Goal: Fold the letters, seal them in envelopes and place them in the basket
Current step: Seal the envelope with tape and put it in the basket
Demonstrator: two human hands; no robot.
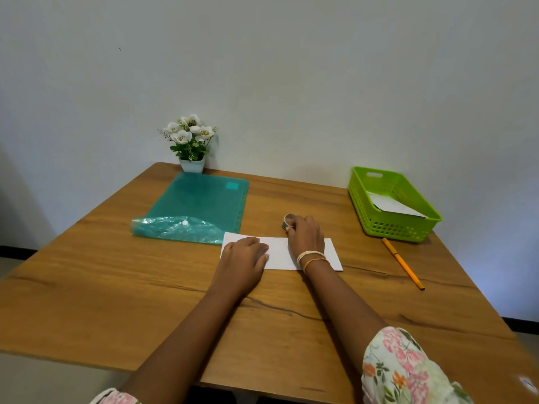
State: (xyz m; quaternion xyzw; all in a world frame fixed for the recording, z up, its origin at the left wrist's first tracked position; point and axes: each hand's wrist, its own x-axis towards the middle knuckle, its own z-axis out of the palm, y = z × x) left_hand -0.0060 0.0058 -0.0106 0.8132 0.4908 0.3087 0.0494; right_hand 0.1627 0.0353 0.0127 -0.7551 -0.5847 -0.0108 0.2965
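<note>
The envelope (280, 252), a long white rectangle, lay flat near the middle of the wooden table (116, 301), pinned at its left end by the person's left hand (243, 256), whose fingers lay nearly straight and together, palm down on the paper. The right hand (306, 234) reached across the envelope's far edge, its fingers curled around a small roll of tape (288, 220) that sat on the table just beyond the paper. 2 bangles (311, 258) circled the right wrist, and floral sleeves (402, 368) showed at the bottom of the view.

At the table's far right corner stood the green basket (402, 225), a slotted plastic tray with 1 white envelope (393, 206) already lying tilted inside it. An orange pen (402, 263) lay on the table just in front of the basket, well apart from both hands. To the left of the envelope, a teal plastic folder (201, 202) lay flat with its crinkled flap (175, 228) open toward the person, its near corner touching or slightly overlapping the envelope's far left corner. A small white pot of white artificial flowers (191, 141) stood against the wall behind the folder.
</note>
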